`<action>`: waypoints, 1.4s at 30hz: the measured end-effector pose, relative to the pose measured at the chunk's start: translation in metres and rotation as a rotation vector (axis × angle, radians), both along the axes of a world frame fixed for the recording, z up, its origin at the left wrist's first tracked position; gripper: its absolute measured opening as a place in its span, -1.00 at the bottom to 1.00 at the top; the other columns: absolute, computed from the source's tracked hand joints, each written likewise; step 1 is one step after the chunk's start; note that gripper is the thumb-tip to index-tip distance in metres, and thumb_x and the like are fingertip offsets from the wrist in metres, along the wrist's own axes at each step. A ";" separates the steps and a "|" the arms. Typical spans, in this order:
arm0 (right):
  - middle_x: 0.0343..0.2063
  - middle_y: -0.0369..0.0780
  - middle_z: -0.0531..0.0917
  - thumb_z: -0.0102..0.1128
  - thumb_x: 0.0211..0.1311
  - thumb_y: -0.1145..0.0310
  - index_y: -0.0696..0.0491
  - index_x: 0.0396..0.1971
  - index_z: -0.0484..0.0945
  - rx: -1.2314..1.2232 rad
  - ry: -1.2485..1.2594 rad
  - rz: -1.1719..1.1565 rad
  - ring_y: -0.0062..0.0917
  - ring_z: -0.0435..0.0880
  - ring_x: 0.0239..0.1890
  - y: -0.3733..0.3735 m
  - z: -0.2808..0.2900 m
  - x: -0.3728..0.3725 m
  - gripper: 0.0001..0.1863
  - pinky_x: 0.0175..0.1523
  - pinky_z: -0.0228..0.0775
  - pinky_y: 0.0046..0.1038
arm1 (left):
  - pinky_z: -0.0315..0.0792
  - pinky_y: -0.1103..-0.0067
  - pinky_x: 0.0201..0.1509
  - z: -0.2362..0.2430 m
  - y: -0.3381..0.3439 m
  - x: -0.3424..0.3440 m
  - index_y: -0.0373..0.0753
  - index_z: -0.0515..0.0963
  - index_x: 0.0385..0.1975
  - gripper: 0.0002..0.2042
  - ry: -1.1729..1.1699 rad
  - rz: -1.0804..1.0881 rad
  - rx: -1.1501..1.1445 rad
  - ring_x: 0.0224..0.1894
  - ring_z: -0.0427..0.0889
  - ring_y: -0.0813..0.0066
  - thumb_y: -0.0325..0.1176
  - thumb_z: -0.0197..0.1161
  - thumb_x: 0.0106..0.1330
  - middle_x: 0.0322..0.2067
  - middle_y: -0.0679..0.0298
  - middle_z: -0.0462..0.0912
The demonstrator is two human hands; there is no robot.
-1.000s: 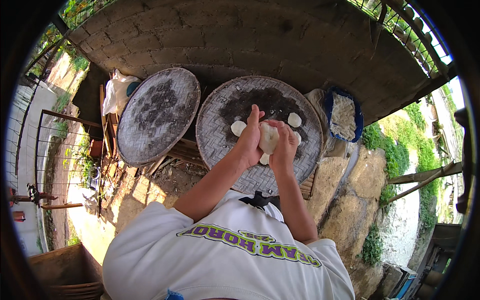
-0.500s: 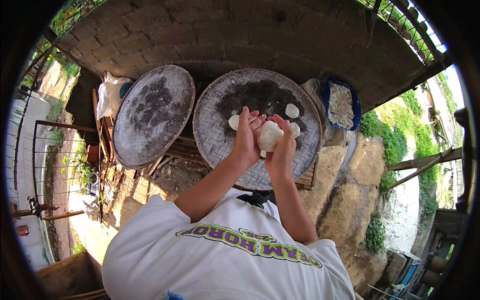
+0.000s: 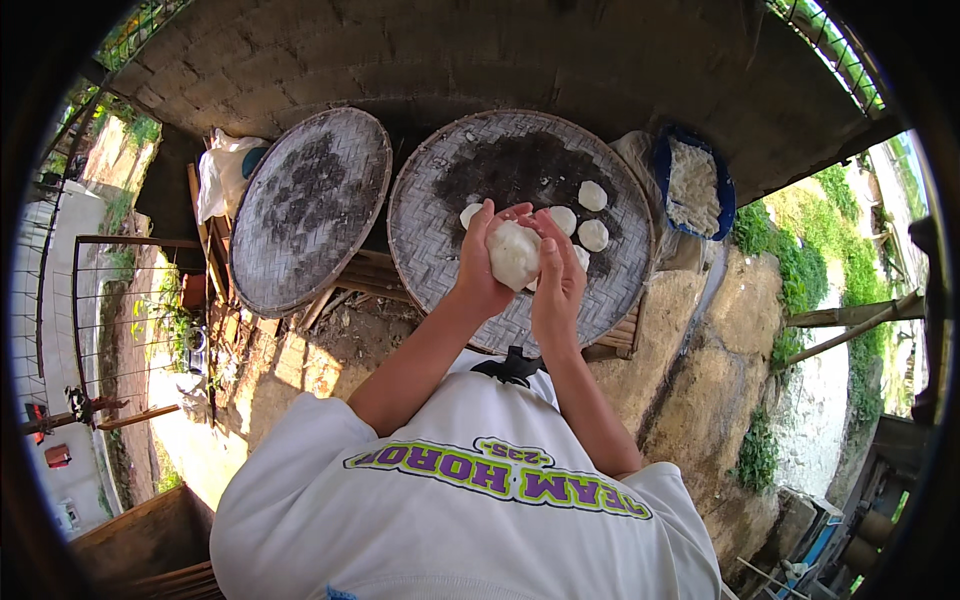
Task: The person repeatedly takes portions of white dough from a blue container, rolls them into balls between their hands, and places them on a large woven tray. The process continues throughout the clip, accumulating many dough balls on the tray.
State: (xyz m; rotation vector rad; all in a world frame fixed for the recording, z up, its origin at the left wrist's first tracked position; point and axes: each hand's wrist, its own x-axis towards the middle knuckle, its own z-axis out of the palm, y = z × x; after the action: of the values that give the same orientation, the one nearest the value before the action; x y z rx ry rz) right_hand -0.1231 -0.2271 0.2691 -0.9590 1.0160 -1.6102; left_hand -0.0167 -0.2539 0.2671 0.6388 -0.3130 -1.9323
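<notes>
A rounded lump of white dough (image 3: 514, 257) rests in my left hand (image 3: 478, 272), whose fingers curve around its far side. My right hand (image 3: 557, 290) stands just beside the lump, fingers extended and thumb up; whether its fingertips touch the dough is hard to tell. Both hands are above a large round woven bamboo tray (image 3: 425, 265) with a dark patch in its middle. Several flattened white dough pieces lie on that tray, among them a round one (image 3: 592, 196) and another (image 3: 593, 236) to the right of my hands. A further piece (image 3: 470, 215) is partly hidden behind my left hand.
A second round woven tray (image 3: 305, 215) leans at the left. To the right, a blue basin (image 3: 727, 205) holds a white, crumbly mass (image 3: 692, 190). A block wall (image 3: 400, 60) closes off the far side. Wooden slats (image 3: 375, 278) show under the trays, and a white plastic bag (image 3: 222, 180) hangs far left.
The dough lump has passed from my right hand to my left, and the right hand has come off it. The view has shifted slightly, showing more dough pieces on the tray.
</notes>
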 end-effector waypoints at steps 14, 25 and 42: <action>0.24 -0.08 0.57 0.00 0.58 0.14 0.26 0.29 0.43 -0.316 0.282 -0.066 -0.36 0.54 0.28 0.007 -0.001 -0.001 -0.47 0.53 0.09 -0.23 | 0.55 0.26 0.23 0.002 -0.010 0.000 -0.18 0.39 0.21 -0.33 0.120 -0.217 0.149 0.12 0.64 0.23 0.33 -0.01 0.45 0.06 0.11 0.61; 0.08 -0.10 0.68 -0.08 0.62 0.06 0.22 0.23 0.48 -0.209 0.284 -0.070 -0.36 0.59 0.22 0.013 0.004 0.001 -0.47 0.44 0.26 -0.32 | 0.39 0.26 0.39 0.016 0.009 -0.012 -0.17 0.42 0.17 -0.43 0.282 -0.108 0.153 0.24 0.54 0.22 0.23 -0.04 0.52 0.07 0.13 0.60; -0.27 -0.13 0.78 0.00 0.51 -0.19 0.13 0.02 0.67 -0.222 0.997 0.147 -0.25 0.77 -0.19 -0.015 0.059 -0.044 -0.37 -0.07 0.57 -0.25 | 0.48 0.18 0.30 -0.030 0.017 0.007 -0.03 0.47 0.24 -0.43 0.657 -0.382 0.163 0.21 0.61 0.23 0.26 -0.02 0.48 0.17 0.21 0.60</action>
State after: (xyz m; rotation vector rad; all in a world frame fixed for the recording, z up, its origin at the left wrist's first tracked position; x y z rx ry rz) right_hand -0.1673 -0.2419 0.3278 -2.0344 1.3655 -1.0963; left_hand -0.0096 -0.2370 0.2369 0.0131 0.1529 -2.4264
